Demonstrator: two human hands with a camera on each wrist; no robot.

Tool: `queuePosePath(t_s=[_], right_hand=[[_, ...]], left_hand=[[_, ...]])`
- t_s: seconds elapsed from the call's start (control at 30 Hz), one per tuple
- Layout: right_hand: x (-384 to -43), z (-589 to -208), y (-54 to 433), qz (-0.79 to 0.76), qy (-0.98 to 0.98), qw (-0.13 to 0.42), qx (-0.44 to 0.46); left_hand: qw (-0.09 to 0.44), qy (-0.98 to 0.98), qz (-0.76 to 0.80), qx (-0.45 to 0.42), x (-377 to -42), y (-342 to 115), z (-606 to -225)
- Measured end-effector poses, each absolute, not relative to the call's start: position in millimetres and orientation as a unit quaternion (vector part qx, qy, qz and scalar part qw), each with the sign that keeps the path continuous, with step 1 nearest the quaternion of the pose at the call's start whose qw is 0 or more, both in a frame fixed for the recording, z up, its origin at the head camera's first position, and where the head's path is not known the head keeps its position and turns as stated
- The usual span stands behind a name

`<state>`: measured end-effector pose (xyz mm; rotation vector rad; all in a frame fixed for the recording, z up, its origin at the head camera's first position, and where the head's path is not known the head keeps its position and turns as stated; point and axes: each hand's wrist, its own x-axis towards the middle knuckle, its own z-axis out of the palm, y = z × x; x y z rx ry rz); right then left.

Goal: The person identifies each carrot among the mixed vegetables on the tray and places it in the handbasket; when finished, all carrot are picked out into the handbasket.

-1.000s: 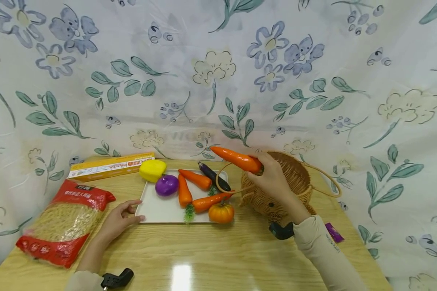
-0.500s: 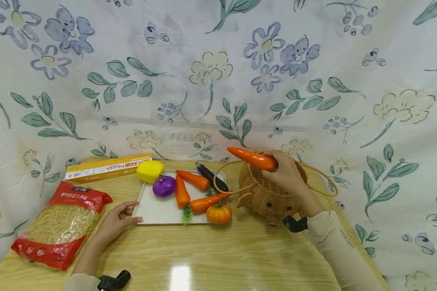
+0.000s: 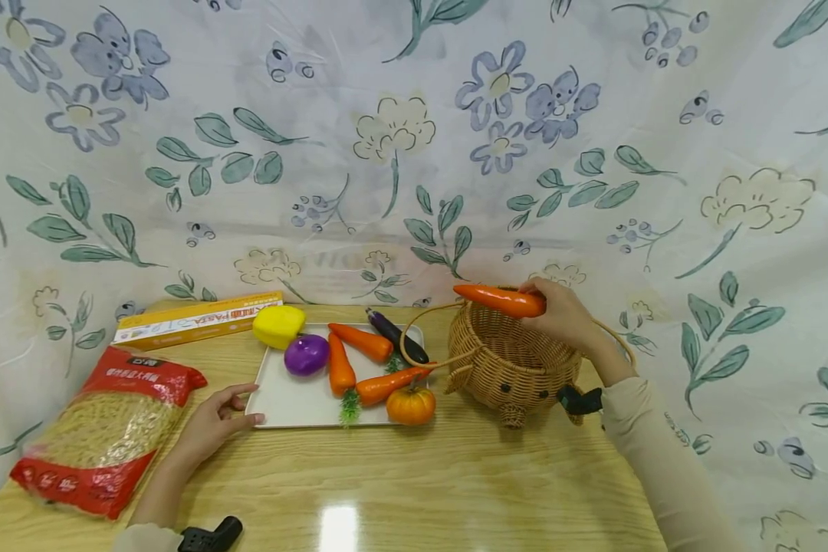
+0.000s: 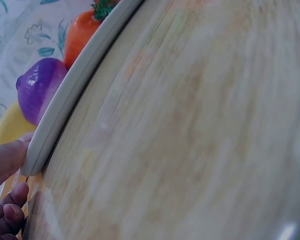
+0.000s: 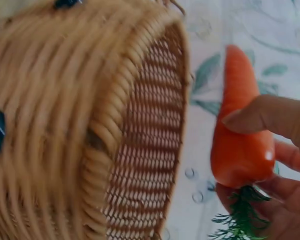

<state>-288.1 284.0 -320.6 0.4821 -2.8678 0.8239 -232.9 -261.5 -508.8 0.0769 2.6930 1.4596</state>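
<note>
Orange carrot [image 3: 500, 300] in right grip [image 3: 559, 314] above basket [image 3: 507, 360], leafy end hidden; left grip [image 3: 210, 422] relaxed.

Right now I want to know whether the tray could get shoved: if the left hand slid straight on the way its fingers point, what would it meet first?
The left hand already has fingertips at the near-left corner of the white rectangular tray, so the tray comes first; the purple toy onion lies beyond, probably.

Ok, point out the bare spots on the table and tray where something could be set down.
Widest bare stretch: the table front, below the tray and basket. The tray's near-left corner, between the left hand and the purple vegetable, is also bare. Crowded: the tray's right side, with carrots and pumpkin against the basket.
</note>
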Motion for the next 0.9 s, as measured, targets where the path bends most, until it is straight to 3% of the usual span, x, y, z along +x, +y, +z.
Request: queuePosePath(t_s=[0.9], right_hand=[[-309, -315, 321, 0.23, -0.961, -0.05, 0.147]], left_hand=[[0.04, 0.882, 0.469, 0.029, -233, -263, -509]])
